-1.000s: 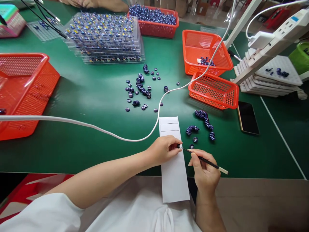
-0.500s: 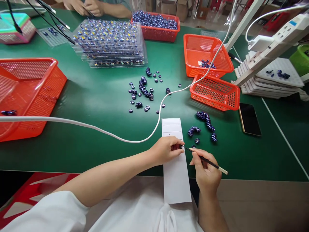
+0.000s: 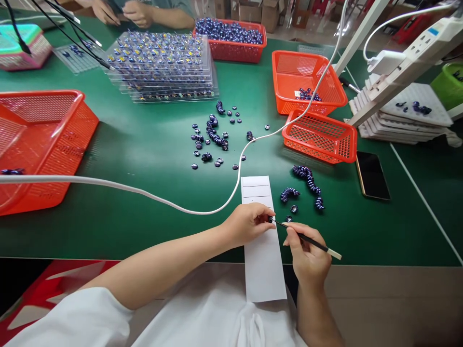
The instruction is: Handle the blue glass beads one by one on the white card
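Note:
Between thumb and fingertips, my left hand pinches a small dark bead-like piece. My right hand is closed around a thin paintbrush with a black and pale handle, its tip touching or nearly touching that piece. Both hands are above a white paper strip with printed lines, which hangs over the table edge. Right of the strip lie two curved rows of dark blue shiny pieces and a couple of loose ones.
A white cable crosses the green table. More dark pieces lie mid-table. Red baskets, stacked clear trays, a phone and a power strip stand around. A co-worker's hands are at the far edge.
My hands hold nearly the same pose, brush against the small piece. The whole view has shifted slightly. The co-worker's hands have moved a little apart.

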Available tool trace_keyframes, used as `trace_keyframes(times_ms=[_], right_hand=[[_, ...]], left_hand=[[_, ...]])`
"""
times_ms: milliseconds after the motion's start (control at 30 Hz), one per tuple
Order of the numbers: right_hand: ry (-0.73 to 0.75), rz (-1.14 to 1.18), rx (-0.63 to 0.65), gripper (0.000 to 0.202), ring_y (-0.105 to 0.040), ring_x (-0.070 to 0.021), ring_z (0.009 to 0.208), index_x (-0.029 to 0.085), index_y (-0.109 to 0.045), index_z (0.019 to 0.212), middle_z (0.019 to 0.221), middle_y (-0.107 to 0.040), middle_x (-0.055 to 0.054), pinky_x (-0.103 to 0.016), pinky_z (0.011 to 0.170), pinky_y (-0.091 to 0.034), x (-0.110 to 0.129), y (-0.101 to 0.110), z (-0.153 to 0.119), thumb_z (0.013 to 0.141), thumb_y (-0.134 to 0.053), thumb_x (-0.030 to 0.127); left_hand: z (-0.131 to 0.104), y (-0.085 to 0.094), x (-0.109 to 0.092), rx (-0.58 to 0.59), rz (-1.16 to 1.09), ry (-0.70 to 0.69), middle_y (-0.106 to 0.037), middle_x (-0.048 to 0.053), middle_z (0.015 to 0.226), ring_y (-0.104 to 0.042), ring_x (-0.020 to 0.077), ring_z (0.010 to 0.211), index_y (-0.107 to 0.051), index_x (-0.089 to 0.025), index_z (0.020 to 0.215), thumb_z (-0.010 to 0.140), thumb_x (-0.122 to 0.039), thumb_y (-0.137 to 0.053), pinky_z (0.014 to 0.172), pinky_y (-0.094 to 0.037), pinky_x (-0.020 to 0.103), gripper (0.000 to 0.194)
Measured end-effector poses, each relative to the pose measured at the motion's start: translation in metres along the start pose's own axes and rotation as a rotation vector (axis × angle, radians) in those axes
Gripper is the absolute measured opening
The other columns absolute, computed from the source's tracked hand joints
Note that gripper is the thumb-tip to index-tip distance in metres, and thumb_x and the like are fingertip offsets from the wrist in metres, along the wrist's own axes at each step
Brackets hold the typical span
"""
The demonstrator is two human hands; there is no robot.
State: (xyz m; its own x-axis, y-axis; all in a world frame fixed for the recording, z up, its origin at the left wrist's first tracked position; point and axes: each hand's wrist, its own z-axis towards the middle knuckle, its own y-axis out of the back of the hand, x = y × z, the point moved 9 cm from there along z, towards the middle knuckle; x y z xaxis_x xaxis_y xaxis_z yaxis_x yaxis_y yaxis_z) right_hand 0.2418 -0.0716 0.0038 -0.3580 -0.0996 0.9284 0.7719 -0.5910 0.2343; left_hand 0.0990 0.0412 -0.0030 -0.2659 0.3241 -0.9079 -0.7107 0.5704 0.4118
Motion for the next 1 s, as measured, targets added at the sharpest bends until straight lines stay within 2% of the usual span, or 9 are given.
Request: trace_keyframes(times_ms=[267, 400, 500, 567, 667, 767, 867, 933, 1000], right_hand=[[-0.021, -0.055, -0.006, 0.007, -0.069, -0.015, 0.066, 0.022, -0.071, 0.093, 0.097, -0.075, -0.005, -0.029, 0.059, -0.059, -0.005, 0.0, -0.001, 0.087, -0.069, 0.025], [-0.047, -0.063, 0.005, 0.008, -0.067, -0.014, 0.064, 0.022, -0.072, 0.093, 0.097, -0.075, -0.005, -0.029, 0.059, -0.059, -0.008, 0.001, -0.002, 0.086, -0.071, 0.025], [-0.089, -0.003, -0.049, 0.01, -0.063, -0.0119, 0.058, 0.02, -0.072, 0.092, 0.096, -0.073, -0.006, -0.028, 0.055, -0.057, -0.009, 0.006, -0.002, 0.085, -0.071, 0.028], [-0.147, 0.054, -0.112, 0.011, -0.062, -0.0104, 0.054, 0.019, -0.071, 0.09, 0.095, -0.072, -0.006, -0.026, 0.052, -0.056, -0.012, 0.012, -0.002, 0.085, -0.072, 0.029], [-0.215, 0.142, -0.187, 0.014, -0.061, -0.0098, 0.052, 0.017, -0.07, 0.088, 0.09, -0.071, -0.005, -0.025, 0.049, -0.054, -0.017, 0.016, -0.003, 0.083, -0.074, 0.03], [-0.233, 0.236, -0.237, 0.016, -0.06, -0.0098, 0.052, 0.016, -0.069, 0.088, 0.089, -0.072, -0.006, -0.026, 0.05, -0.053, -0.018, 0.018, -0.002, 0.082, -0.076, 0.029], [-0.192, 0.319, -0.363, 0.015, -0.061, -0.01, 0.053, 0.017, -0.066, 0.088, 0.088, -0.072, -0.004, -0.027, 0.054, -0.052, -0.016, 0.026, -0.003, 0.082, -0.076, 0.027], [-0.125, 0.392, -0.453, 0.015, -0.062, -0.0102, 0.053, 0.018, -0.064, 0.089, 0.09, -0.071, -0.003, -0.028, 0.054, -0.052, -0.013, 0.032, -0.003, 0.083, -0.075, 0.027], [-0.086, 0.444, -0.511, 0.015, -0.063, -0.0103, 0.053, 0.019, -0.062, 0.091, 0.091, -0.071, -0.002, -0.027, 0.053, -0.051, -0.012, 0.037, -0.003, 0.084, -0.073, 0.027]], left_hand=[[-0.001, 0.001, -0.002, -0.025, 0.033, -0.051, -0.07, 0.0, 0.076, -0.063, 0.0105, 0.064, -0.072, -0.015, 0.097, 0.079, -0.019, -0.078, 0.062, -0.049, 0.02, 0.019], [-0.001, -0.003, 0.001, -0.005, 0.008, -0.012, -0.07, 0.0, 0.075, -0.062, 0.0101, 0.063, -0.072, -0.016, 0.097, 0.078, -0.02, -0.078, 0.061, -0.049, 0.02, 0.02], [0.001, -0.002, -0.001, 0.001, 0.004, -0.018, -0.069, 0.0, 0.075, -0.061, 0.01, 0.062, -0.072, -0.016, 0.098, 0.078, -0.02, -0.078, 0.062, -0.05, 0.02, 0.021], [0.006, 0.012, -0.002, -0.046, 0.055, -0.048, -0.069, 0.001, 0.078, -0.061, 0.0107, 0.064, -0.072, -0.015, 0.1, 0.08, -0.018, -0.075, 0.064, -0.052, 0.021, 0.02], [0.011, 0.057, 0.002, -0.213, 0.249, -0.029, -0.068, 0.004, 0.086, -0.063, 0.0137, 0.073, -0.071, -0.016, 0.106, 0.086, -0.016, -0.064, 0.071, -0.053, 0.024, 0.021], [0.01, 0.11, 0.016, -0.369, 0.501, 0.145, -0.066, 0.006, 0.095, -0.064, 0.0177, 0.079, -0.063, -0.018, 0.126, 0.087, -0.014, -0.059, 0.078, -0.055, 0.031, 0.04], [0.007, 0.134, 0.028, -0.412, 0.652, 0.304, -0.063, 0.009, 0.103, -0.064, 0.0232, 0.086, -0.047, -0.017, 0.143, 0.085, -0.019, -0.063, 0.078, -0.056, 0.037, 0.059], [0.009, 0.126, 0.019, -0.419, 0.647, 0.24, -0.061, 0.011, 0.11, -0.063, 0.0237, 0.091, -0.046, -0.016, 0.142, 0.087, -0.022, -0.062, 0.08, -0.056, 0.037, 0.057], [0.014, 0.094, 0.0, -0.332, 0.597, 0.044, -0.06, 0.012, 0.114, -0.062, 0.0229, 0.095, -0.052, -0.016, 0.134, 0.09, -0.022, -0.059, 0.084, -0.055, 0.038, 0.045]])
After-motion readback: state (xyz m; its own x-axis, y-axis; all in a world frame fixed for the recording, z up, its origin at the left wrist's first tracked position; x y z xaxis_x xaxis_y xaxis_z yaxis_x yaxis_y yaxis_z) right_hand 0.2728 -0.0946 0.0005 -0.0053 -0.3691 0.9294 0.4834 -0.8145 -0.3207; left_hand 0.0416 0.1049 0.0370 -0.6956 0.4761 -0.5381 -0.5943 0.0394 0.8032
